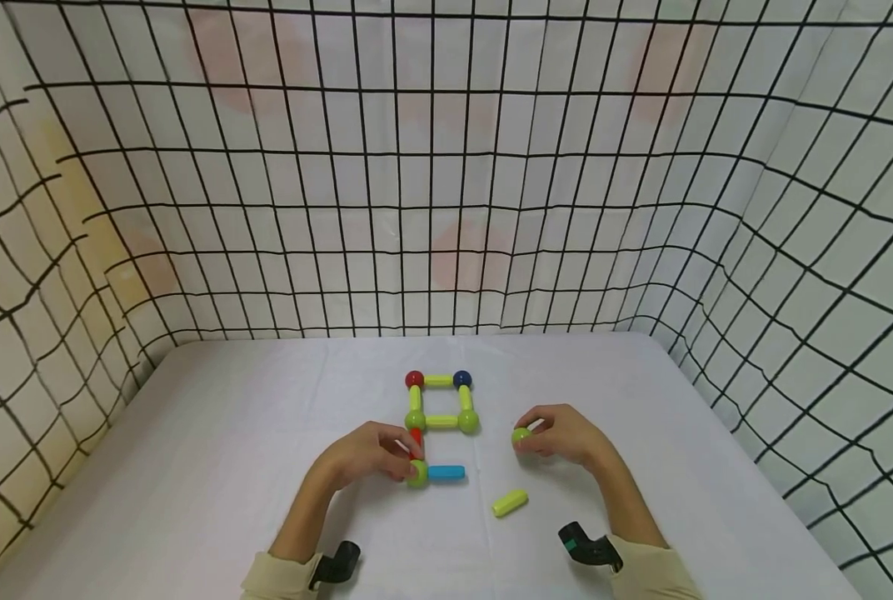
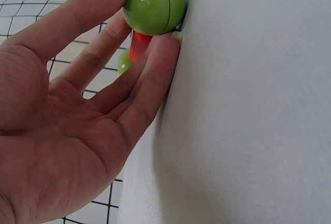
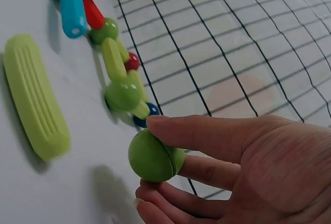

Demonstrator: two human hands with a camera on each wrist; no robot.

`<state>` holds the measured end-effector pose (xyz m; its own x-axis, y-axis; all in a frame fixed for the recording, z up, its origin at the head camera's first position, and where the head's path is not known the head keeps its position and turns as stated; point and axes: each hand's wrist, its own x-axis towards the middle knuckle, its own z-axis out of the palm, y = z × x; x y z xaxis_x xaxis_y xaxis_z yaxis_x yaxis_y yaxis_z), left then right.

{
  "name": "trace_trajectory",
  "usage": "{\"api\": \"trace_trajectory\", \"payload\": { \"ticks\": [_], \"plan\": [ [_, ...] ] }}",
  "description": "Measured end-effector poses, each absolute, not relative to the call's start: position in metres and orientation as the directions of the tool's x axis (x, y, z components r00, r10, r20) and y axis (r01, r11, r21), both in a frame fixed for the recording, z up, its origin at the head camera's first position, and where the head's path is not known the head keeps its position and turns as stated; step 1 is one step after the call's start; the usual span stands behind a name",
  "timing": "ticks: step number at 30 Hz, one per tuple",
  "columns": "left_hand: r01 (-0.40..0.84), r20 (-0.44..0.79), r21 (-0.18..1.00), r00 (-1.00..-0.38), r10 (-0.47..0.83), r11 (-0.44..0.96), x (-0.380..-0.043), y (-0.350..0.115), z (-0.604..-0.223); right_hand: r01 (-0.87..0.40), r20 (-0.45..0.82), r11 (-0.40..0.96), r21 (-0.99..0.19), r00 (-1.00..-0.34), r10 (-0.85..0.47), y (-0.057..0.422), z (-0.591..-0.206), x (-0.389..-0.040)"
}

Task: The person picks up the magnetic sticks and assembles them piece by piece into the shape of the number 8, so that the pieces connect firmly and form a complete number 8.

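Observation:
My left hand point(image 1: 371, 454) holds a green ball point(image 2: 155, 5) between thumb and fingers at the near end of a stick-and-ball frame. From that ball a blue stick point(image 1: 446, 472) points right, and a red stick point(image 1: 416, 442) runs back to another green ball point(image 1: 415, 419). Beyond it, yellow-green sticks point(image 1: 441, 422) form a square with a red ball point(image 1: 414, 380), a dark blue ball point(image 1: 462, 380) and a second green corner ball point(image 1: 468, 421). My right hand point(image 1: 566, 435) pinches a separate green ball point(image 3: 155, 155), just above the table in the right wrist view.
A loose yellow-green stick point(image 1: 510, 502) lies on the white table point(image 1: 192, 467) between the hands, nearer me. Black grid netting point(image 1: 431, 183) over white cloth encloses the back and both sides. Each wrist wears a black camera mount point(image 1: 589, 546).

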<state>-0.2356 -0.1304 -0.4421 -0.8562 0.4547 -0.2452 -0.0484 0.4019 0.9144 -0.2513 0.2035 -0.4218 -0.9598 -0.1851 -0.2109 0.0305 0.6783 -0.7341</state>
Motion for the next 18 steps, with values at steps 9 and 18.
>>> {"api": "trace_trajectory", "payload": {
  "ticks": [9, 18],
  "plan": [
    [-0.064, -0.251, 0.919, -0.855, 0.453, 0.388, -0.236, -0.133, -0.444, 0.01, -0.218, 0.692, -0.722, -0.952, -0.214, 0.174, -0.42, -0.247],
    [-0.061, -0.25, 0.919, -0.854, 0.456, 0.389, -0.237, -0.132, -0.444, -0.017, -0.232, 0.684, -0.729, -0.934, -0.271, 0.158, -0.423, -0.238]
  ]
}}
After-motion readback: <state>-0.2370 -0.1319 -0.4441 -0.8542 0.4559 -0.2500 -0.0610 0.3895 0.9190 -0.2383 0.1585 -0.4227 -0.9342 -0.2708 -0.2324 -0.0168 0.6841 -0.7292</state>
